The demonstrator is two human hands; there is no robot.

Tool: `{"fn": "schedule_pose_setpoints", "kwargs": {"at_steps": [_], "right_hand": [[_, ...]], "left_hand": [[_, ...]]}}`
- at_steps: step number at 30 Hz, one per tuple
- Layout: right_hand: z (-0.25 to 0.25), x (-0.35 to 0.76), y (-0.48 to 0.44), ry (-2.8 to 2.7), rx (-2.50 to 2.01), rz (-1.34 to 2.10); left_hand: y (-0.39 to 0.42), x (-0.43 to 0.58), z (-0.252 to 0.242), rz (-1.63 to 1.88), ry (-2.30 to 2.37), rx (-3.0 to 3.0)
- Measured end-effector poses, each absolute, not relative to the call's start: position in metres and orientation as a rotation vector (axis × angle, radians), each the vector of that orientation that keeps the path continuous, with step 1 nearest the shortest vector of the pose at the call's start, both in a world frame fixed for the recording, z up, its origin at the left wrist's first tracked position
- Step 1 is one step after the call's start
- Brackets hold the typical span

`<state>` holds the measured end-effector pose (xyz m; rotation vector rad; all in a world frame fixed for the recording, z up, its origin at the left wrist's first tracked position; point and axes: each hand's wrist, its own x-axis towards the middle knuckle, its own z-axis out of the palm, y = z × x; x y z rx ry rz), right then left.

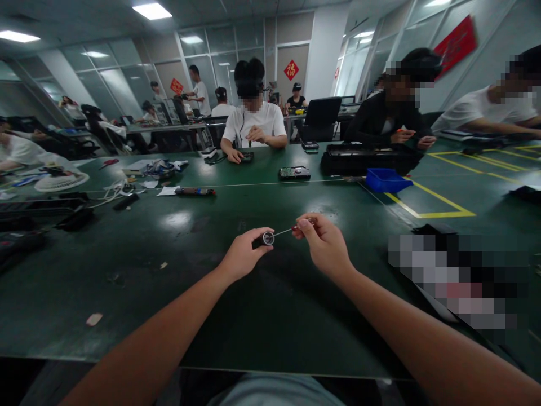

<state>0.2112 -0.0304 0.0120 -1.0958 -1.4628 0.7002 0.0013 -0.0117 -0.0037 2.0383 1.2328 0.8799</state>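
Observation:
Between the thumb and fingers of my left hand (243, 256) is a small dark cylinder (267, 238) with a silvery ring at the end facing me. My right hand (324, 243) pinches the reddish handle of a screwdriver (284, 232). Its thin metal shaft points left, and the tip meets the cylinder's ringed end; whether it sits inside cannot be made out. Both hands are held above the green table (262, 316), near its middle. My fingers cover most of the cylinder's body and part of the handle.
Further off lie a pen-like dark tool (196, 192), a circuit board device (295, 172) and a blue bin (386, 180). A long black case (367, 160) stands behind the bin. Across the table a person in white (256, 127) handles a small device. Scraps (94, 320) lie at left.

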Motion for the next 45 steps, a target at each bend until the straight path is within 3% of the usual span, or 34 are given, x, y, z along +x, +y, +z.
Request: {"fn": "schedule_pose_setpoints", "kwargs": {"at_steps": [10, 20, 39, 45], "right_hand": [[0.020, 0.214, -0.036, -1.640, -1.316, 0.395], [0.021, 0.214, -0.039, -1.809, -1.184, 0.518], [0.018, 0.211, -0.037, -1.684, -1.260, 0.537], [0.011, 0.210, -0.036, -1.607, -1.118, 0.680]], "left_hand": [[-0.007, -0.004, -0.010, 0.922, 1.201, 2.086], [-0.007, -0.005, -0.006, 0.889, 1.266, 2.101], [-0.010, -0.002, -0.004, 0.872, 1.272, 2.110], [-0.009, -0.002, -0.004, 0.872, 1.279, 2.096]]}}
